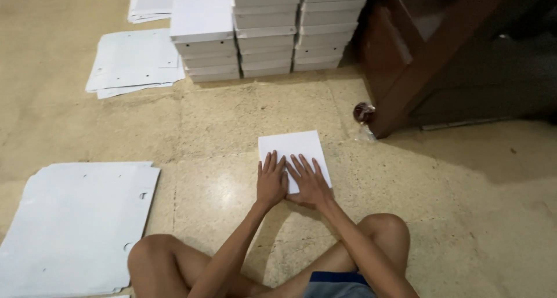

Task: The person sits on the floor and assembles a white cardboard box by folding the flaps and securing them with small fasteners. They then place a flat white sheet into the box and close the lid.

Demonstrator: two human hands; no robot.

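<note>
A: Logging hand positions first. Left hand (271,181) lies flat, palm down, fingers straight and close together, on the near left edge of a white folded sheet (295,153). Right hand (310,183) lies flat beside it, fingers slightly spread, covering the sheet's near middle. Thumbs meet between the two hands.

B: Any pinch or grasp?

A: None. Both palms press downward; nothing is held between fingers.

B: Location of the sheet?

A: On the speckled stone floor (243,124), directly ahead of the person's crossed legs, roughly centre of view. Its far edge sits a little skewed to the floor joints.

B: Surroundings?

A: Near left: a stack of large flat white cardboard blanks (75,222) with small punched holes, beside the left knee (152,256). Far left: two more piles of flat blanks (133,61). Far centre: stacks of finished white boxes (272,31), several columns, against each other. Right: dark wooden furniture (441,60), with a small dark red round object (364,112) at its foot; kind cannot be told.

B: Clothing?

A: Blue and grey shorts (336,285), lower edge of view.
</note>
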